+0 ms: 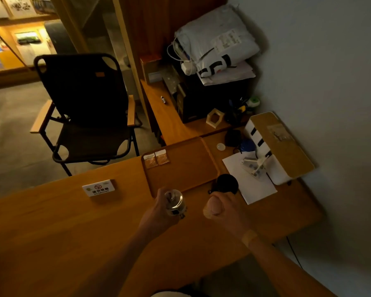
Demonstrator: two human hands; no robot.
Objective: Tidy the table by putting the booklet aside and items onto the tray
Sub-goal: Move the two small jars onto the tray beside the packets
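A wooden tray [186, 168] lies on the wooden table [73, 221], with two small packets [156, 160] at its far left corner. My left hand [159, 211] holds a clear glass jar [173, 201] upright just in front of the tray's near edge. My right hand [225, 207] is closed in a fist to the right of the jar; whether it holds anything is hidden. Just beyond that fist sits a black round object [227, 182], beside the tray's near right corner. A white sheet [253, 185] lies right of it.
A no-smoking sign [98, 187] stands on the table to the left. A white box with a cork lid [281, 146] and a small white stand [255, 166] sit at the right. A black folding chair [86, 108] is beyond the table. Clutter fills the far corner.
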